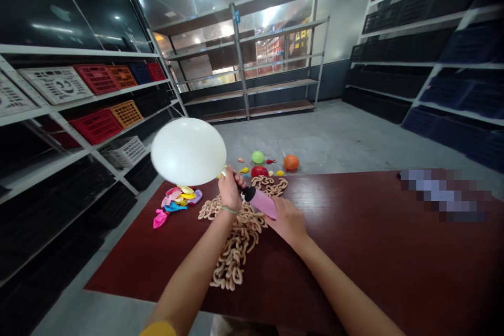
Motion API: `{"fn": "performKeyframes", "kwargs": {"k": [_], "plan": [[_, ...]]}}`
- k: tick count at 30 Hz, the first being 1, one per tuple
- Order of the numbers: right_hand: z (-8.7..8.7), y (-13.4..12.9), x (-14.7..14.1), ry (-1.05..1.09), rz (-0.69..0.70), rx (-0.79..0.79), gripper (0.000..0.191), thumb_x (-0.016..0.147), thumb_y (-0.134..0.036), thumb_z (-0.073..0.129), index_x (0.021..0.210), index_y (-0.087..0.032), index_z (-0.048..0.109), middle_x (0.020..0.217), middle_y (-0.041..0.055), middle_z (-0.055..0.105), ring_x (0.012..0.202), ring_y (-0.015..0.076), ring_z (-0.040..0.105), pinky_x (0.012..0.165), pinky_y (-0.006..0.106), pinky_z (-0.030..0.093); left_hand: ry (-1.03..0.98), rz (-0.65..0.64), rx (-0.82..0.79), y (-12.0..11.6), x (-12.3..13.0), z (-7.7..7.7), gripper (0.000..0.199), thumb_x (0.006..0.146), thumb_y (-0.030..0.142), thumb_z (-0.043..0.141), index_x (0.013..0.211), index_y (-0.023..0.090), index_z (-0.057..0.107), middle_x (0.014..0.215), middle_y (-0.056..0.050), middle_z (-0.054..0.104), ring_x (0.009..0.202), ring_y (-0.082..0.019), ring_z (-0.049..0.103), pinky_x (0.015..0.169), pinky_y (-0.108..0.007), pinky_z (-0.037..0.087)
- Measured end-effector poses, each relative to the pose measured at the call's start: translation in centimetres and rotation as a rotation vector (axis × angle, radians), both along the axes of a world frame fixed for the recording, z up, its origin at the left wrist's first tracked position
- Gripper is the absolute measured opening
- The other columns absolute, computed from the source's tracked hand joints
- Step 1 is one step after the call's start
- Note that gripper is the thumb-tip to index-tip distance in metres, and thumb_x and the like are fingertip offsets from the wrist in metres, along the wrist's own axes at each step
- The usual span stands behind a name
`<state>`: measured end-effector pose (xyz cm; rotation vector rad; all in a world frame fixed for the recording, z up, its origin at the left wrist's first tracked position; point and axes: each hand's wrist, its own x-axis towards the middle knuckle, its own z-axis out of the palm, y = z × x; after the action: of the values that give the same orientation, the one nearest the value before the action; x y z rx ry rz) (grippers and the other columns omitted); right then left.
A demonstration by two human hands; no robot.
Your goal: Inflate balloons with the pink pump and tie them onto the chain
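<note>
A large inflated white balloon fills the space above the table's far left corner. My left hand is closed around the balloon's neck, where it meets the black end of a pink hand pump. The exact finger grip there is partly hidden. My right hand is wrapped around the pink body of the pump. Under both hands lies a heap of beige, curled, cord-like pieces. Several flat balloons in pink, yellow, blue and purple lie to the left of my left hand.
The dark red table carries a blurred-out object at its right. Beyond its far edge, a green balloon, an orange balloon and a red balloon rest on the grey floor. Shelves with crates stand around.
</note>
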<state>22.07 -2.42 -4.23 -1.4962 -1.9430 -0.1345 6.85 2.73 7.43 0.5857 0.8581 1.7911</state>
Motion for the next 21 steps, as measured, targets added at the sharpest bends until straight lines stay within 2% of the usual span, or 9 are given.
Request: {"fn": "performKeyframes", "kwargs": {"k": [5,7,10,14,16,18,21], "plan": [[0.2,0.3,-0.1,-0.004,0.027,0.035,0.037,0.075,-0.031,0.067,0.109,-0.019,0.059,0.094,0.0062,0.067,0.087,0.0215,0.061,0.07,0.029,0.04,0.005,0.079,0.076,0.6,-4.6,3.6,0.037,0.079,0.043,0.07,0.07,0.019,0.043,0.051,0.009,0.032,0.04,-0.004,0.033,0.038,-0.017,0.029],[0.2,0.4,-0.1,0.001,0.027,0.03,0.037,0.075,-0.031,0.068,0.11,-0.019,0.058,0.094,0.0061,0.067,0.087,0.0214,0.06,0.07,0.028,0.04,0.01,0.114,0.112,0.6,-5.3,4.2,0.036,0.08,0.043,0.069,0.071,0.019,0.044,0.052,0.009,0.032,0.04,-0.004,0.032,0.038,-0.017,0.027],[0.1,0.6,0.0,-0.003,0.001,0.02,0.039,0.075,-0.032,0.069,0.11,-0.019,0.058,0.094,0.0064,0.066,0.087,0.0218,0.06,0.07,0.029,0.04,-0.003,0.151,0.108,0.4,-4.1,3.0,0.038,0.08,0.045,0.068,0.07,0.019,0.042,0.052,0.009,0.032,0.039,-0.003,0.032,0.037,-0.017,0.026],[-0.1,0.5,0.2,-0.011,-0.021,0.006,0.041,0.074,-0.033,0.07,0.111,-0.02,0.057,0.099,0.0067,0.066,0.089,0.0221,0.06,0.071,0.029,0.041,-0.016,0.079,0.036,-0.3,-0.2,-0.8,0.042,0.079,0.049,0.069,0.068,0.019,0.04,0.05,0.009,0.035,0.039,-0.004,0.034,0.038,-0.018,0.029],[0.0,0.3,0.2,-0.007,-0.029,0.0,0.041,0.075,-0.033,0.07,0.112,-0.021,0.057,0.1,0.0061,0.066,0.089,0.0219,0.06,0.071,0.029,0.041,-0.022,0.058,0.025,-0.5,1.1,-2.1,0.042,0.079,0.05,0.068,0.068,0.019,0.041,0.05,0.009,0.037,0.039,-0.005,0.036,0.039,-0.019,0.029],[0.0,0.1,0.2,-0.015,-0.022,0.004,0.041,0.075,-0.034,0.069,0.112,-0.02,0.057,0.099,0.0061,0.066,0.089,0.0218,0.06,0.07,0.029,0.041,-0.016,0.035,0.024,-0.7,1.2,-2.3,0.042,0.079,0.05,0.068,0.068,0.019,0.042,0.049,0.008,0.038,0.039,-0.005,0.036,0.039,-0.019,0.03],[0.0,-0.1,0.0,-0.039,0.026,0.029,0.041,0.077,-0.035,0.068,0.113,-0.019,0.058,0.097,0.0067,0.067,0.087,0.022,0.061,0.07,0.03,0.041,0.005,0.025,0.015,-0.8,-0.6,-1.1,0.042,0.079,0.05,0.068,0.068,0.019,0.042,0.05,0.008,0.038,0.04,-0.005,0.038,0.04,-0.019,0.032]]}}
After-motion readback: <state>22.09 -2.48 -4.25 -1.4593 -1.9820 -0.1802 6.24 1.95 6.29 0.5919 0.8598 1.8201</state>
